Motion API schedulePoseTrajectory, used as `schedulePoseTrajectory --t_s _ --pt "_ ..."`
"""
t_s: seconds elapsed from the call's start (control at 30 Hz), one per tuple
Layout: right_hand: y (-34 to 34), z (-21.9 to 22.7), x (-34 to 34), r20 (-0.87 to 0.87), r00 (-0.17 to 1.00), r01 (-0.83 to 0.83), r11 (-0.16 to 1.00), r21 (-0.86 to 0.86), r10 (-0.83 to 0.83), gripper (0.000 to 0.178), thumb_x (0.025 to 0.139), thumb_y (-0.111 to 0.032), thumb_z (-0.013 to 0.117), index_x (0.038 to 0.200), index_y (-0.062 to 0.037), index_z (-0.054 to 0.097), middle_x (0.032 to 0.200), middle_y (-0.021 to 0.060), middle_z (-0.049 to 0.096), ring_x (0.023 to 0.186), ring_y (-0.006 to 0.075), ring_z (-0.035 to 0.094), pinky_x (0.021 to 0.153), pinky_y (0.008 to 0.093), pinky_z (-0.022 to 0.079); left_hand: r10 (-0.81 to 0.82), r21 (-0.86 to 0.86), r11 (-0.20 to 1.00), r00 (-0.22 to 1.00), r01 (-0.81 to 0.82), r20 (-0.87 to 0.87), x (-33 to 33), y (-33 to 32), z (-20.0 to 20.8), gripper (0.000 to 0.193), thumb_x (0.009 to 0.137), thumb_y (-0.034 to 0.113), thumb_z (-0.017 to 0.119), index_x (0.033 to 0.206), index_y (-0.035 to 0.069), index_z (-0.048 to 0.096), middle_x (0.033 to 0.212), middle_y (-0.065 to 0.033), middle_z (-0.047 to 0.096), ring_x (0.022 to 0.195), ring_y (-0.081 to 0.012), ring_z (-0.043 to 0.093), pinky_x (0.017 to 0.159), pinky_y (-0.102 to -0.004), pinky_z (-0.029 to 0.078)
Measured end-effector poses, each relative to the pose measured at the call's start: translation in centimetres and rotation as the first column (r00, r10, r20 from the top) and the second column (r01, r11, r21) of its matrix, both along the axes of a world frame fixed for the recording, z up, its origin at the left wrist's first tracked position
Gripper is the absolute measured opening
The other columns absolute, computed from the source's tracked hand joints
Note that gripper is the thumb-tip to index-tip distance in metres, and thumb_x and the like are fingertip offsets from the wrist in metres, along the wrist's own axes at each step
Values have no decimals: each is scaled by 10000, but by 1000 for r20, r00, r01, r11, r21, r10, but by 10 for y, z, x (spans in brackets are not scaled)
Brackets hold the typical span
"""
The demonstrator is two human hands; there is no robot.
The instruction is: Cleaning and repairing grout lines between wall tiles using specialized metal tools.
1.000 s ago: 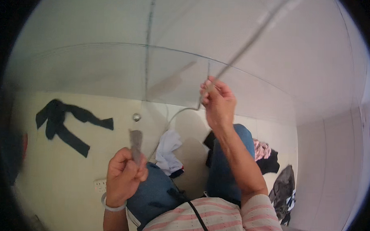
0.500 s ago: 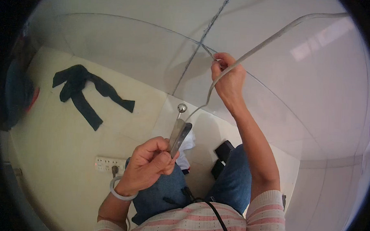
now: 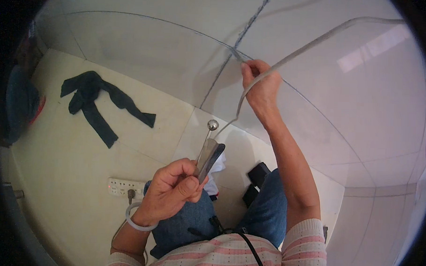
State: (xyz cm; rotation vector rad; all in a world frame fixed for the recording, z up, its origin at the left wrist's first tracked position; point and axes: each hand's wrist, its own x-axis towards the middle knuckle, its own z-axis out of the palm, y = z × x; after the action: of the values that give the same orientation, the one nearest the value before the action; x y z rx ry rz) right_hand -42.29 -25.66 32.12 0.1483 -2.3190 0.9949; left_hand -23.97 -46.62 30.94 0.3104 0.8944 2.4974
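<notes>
My left hand (image 3: pixel 176 190) is closed around a steel ball-ended rod (image 3: pixel 213 125) and flat metal scraper blades (image 3: pixel 211 158), held upright together. Their lower ends are hidden by my fingers. Up at the tiled wall (image 3: pixel 145 46), my right hand (image 3: pixel 261 88) pinches a thin grey blade-like tool (image 3: pixel 237 55). The tool's tip rests at the crossing of two dark tile joints (image 3: pixel 235 47); most of its handle is hidden in my fingers. A grey cable (image 3: pixel 310 45) passes in front of my right hand and bends down toward the scraper blades.
A dark strip of cloth (image 3: pixel 87 96) lies on the pale floor at the left. Near my left forearm is a white power strip (image 3: pixel 122 187) with a plug in it. White cloth (image 3: pixel 212 182) and black objects (image 3: pixel 258 174) sit by my knees.
My right hand has shifted slightly left toward the joint crossing, and its tool shows at a slightly different angle. The left hand keeps its hold. The whole view has moved a little.
</notes>
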Motion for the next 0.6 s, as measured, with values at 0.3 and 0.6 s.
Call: schedulePoseTrajectory --t_s 0.3,0.6 --pt "-19 1 -8 -29 999 -40 998 49 41 54 735 5 605 692 37 596 574 208 547 541 324 574 523 361 440 3 -16 1000 1000 -3 1 4 -4 1 160 936 155 491 904 3 453 840 -61 470 596 -74 344 517 -226 305" --pt "-3 -4 -8 -73 997 -23 992 125 32 108 776 -53 624 725 40 601 502 112 521 429 162 463 440 297 377 5 4 1000 1000 -5 7 4 -5 2 158 931 153 500 902 4 456 848 -64 473 606 -81 362 528 -231 316"
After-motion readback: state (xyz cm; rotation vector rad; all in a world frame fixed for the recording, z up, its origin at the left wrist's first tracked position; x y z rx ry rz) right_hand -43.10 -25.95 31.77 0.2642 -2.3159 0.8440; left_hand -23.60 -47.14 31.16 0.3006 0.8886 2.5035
